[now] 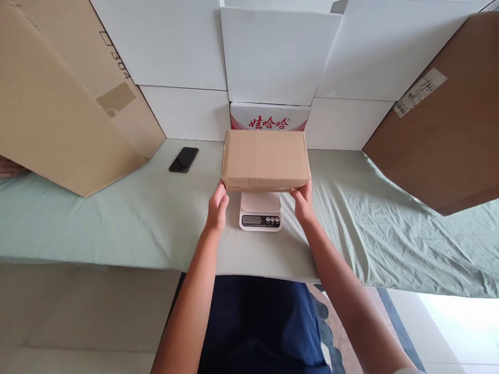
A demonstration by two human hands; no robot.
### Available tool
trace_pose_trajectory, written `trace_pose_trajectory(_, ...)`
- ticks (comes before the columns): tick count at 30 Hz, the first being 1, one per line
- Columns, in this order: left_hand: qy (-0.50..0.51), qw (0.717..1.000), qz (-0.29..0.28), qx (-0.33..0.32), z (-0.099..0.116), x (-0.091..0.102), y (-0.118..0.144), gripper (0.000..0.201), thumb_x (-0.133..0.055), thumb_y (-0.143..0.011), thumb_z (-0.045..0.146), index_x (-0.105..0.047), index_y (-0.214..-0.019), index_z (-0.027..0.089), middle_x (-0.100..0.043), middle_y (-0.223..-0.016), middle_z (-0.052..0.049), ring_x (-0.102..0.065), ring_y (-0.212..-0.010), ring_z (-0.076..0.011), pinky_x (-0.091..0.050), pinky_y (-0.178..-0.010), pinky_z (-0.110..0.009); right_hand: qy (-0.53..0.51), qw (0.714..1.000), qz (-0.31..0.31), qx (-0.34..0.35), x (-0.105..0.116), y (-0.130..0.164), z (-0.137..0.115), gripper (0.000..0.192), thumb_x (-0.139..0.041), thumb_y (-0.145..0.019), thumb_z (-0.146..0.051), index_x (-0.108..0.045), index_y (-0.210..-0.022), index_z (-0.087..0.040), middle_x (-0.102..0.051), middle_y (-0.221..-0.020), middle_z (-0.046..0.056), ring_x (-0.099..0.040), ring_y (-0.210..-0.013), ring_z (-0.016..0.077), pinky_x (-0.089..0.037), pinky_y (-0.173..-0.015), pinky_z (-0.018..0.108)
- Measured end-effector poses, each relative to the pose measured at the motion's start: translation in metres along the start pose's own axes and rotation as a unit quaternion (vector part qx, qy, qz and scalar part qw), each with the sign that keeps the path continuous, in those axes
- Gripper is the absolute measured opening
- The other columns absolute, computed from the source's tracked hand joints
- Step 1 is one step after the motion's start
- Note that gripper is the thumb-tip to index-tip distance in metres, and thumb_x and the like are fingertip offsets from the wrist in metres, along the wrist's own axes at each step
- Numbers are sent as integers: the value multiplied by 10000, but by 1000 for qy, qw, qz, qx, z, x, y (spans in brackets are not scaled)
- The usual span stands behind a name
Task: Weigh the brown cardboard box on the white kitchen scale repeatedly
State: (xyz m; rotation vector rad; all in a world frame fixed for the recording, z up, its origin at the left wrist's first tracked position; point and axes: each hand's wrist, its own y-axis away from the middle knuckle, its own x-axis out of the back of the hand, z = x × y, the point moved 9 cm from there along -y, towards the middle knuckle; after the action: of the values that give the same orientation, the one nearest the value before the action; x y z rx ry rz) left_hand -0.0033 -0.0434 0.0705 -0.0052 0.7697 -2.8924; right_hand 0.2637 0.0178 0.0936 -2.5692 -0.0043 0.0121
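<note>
A closed brown cardboard box (266, 156) is held between my two hands, over the back part of a white kitchen scale (260, 203). My left hand (217, 206) grips the box's near left corner, thumb in front and the other fingers mostly hidden. At the near right corner my right hand (303, 201) grips it the same way. The scale's front, with its grey display and round buttons, faces me. Whether the box touches the scale's plate cannot be made out.
A black phone (184, 159) lies on the green cloth (156, 218) to the left. White panels (280, 57) and a white carton with red lettering (270, 116) stand behind. Large cardboard sheets flank the table, left (74, 98) and right (444, 119). Part of another person's hand (11, 168) shows at far left.
</note>
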Motion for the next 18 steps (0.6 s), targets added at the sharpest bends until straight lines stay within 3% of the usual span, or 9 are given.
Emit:
trace_pose_trajectory(4, -8, 999, 26, 45, -6, 7, 33, 803, -465, -934, 711, -491, -1547, 195, -521, -1600, -146, -416, -1538, -335, -359, -1251, -438, 15, 1000, 5, -17, 0, 26, -4, 881, -671, -809, -556, -298, -1584, -366, -354, -1672, 44, -375, -1537, 324, -312, -1292, 556)
trace_pose_trajectory(11, -14, 993, 54, 103, -22, 14, 35, 753, -467, -936, 713, -568, -1491, 214, -575, -1560, -111, -451, -1519, -313, -360, -1257, -447, 45, 998, 28, -45, -1, 45, -3, 958, -637, -860, -566, -117, -1639, -367, -255, -1718, 55, -253, -1612, 303, -241, -1320, 580)
trace_pose_trajectory(18, -13, 993, 52, 105, -20, 14, 37, 735, -454, -945, 713, -584, -1478, 224, -582, -1556, -88, -431, -1533, -299, -350, -1268, -431, 48, 997, 43, -41, 3, 49, -2, 930, -674, -837, -566, -216, -1618, -355, -301, -1701, 63, -288, -1595, 314, -215, -1328, 568)
